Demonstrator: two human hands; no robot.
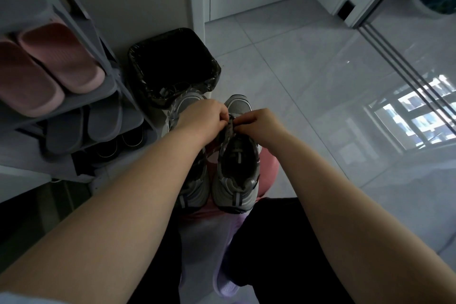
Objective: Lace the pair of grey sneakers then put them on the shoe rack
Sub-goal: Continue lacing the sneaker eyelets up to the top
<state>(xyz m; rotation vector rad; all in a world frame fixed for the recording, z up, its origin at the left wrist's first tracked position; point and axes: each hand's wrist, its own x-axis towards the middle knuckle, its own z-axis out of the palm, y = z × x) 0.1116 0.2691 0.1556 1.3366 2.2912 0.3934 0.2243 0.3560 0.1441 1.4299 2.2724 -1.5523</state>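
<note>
On the pink support, head view: two grey sneakers stand side by side on a rounded pink support [269, 175], heels toward the person and toes away.
Sneaker being laced [237, 164]: the one farther from the rack, its opening uncovered and dark; both grips meet over its front part, just behind the toe cap.
Other sneaker [184, 105]: just beside the first, mostly hidden under the left forearm; only its toe and heel show.
Left grip [202, 118]: a bare hand, fingers curled tight, fingertips pinching the lace [230, 128] from the rack side.
Right grip [264, 128]: a bare hand, fingers curled in, pinching the same lace from the opposite side; the two grips nearly touch.
Lace: grey, running down the middle of the sneaker below the fingertips; how far it is threaded cannot be told.
Shoe rack [109, 86]: grey, at the left, well apart from the grips; pink slippers [61, 59] lie on an upper shelf, grey slippers [82, 126] on the one below, and darker shoes lower still.
Bin [172, 66]: black-lined, on the floor beyond the sneakers' toes, beside the rack.
Floor [296, 69]: pale glossy tiles.
</note>
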